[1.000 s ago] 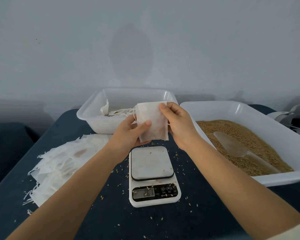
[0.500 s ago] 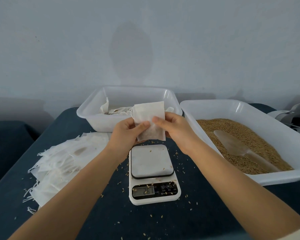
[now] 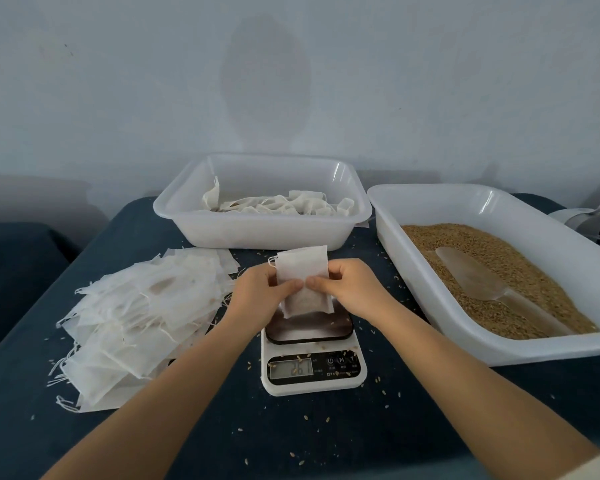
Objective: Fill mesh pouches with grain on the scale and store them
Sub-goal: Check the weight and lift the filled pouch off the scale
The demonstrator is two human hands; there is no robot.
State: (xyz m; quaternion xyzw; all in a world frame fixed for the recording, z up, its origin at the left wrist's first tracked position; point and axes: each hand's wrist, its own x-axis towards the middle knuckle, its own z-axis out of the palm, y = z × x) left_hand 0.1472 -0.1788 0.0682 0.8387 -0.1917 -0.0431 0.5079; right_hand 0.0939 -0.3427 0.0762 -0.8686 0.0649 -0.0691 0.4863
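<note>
Two hands on one pouch here: the left hand (image 3: 257,294) and the right hand (image 3: 352,289) both pinch a single white mesh pouch (image 3: 303,280) at its middle, thumbs on the front, fingers curled behind it. The pouch stands upright with its lower end resting on the platform of the one small scale (image 3: 312,355), and the bottom half looks darker and filled with grain (the top half is flat and pale). The scale's display shows digits, but they're too blurry for me to read. Two white plastic bins sit on the dark blue counter (image 3: 326,431): the back bin (image 3: 264,223), just behind the hands, holds a heap of pouches I can't count, and the right bin (image 3: 492,275) holds brown grain (image 3: 499,258) with one clear scoop (image 3: 478,282) lying on top of it. To the left of the scale there's a fanned-out pile of empty pouches (image 3: 136,317), drawstrings trailing, way too many to count. Loose grains are scattered all over the counter around the scale.
</note>
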